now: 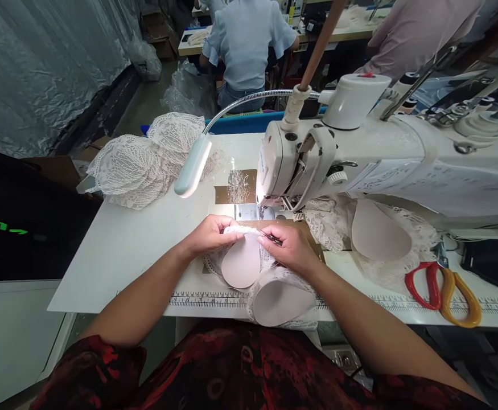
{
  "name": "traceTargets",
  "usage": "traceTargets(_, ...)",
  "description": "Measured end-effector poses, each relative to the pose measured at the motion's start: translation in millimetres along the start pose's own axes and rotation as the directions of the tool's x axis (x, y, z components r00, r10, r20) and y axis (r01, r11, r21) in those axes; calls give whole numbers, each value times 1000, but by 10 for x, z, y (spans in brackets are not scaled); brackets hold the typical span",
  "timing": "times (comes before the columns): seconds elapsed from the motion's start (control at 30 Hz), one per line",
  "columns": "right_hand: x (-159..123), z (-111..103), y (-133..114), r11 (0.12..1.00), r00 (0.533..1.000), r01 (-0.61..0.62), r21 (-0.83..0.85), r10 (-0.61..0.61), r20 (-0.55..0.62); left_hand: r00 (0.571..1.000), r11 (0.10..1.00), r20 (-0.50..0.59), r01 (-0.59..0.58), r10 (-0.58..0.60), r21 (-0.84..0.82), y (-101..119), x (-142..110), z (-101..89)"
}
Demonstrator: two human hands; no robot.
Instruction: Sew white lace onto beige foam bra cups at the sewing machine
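My left hand (208, 234) pinches the top edge of a lace-trimmed beige cup piece (241, 265) just in front of the sewing machine's needle area (262, 213). My right hand (289, 247) is closed on the same edge from the right, with a thin dark tool, perhaps tweezers or snips, showing between its fingers. A second cup (279, 302) of the same piece hangs over the table's front edge against my lap. The white sewing machine (359, 154) stands at the right.
A pile of white lace pieces (146, 159) lies at the table's back left beside the gooseneck lamp (193, 166). More cups and lace (377, 233) sit under the machine arm. Red and orange scissors (443, 290) lie at the right. A person in light blue (249, 45) sits ahead.
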State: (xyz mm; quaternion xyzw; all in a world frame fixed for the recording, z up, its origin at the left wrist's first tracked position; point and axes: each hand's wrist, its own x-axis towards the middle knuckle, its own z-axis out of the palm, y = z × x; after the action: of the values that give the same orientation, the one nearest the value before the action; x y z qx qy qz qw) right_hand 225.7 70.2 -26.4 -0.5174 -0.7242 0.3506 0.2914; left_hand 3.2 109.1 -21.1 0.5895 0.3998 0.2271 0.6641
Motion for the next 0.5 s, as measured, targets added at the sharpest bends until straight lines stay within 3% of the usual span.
traceTargets(0.5, -3, 46, 86, 987, 988, 143, -69, -147, -57, 999, 999, -47, -23, 25, 41, -23, 18, -30)
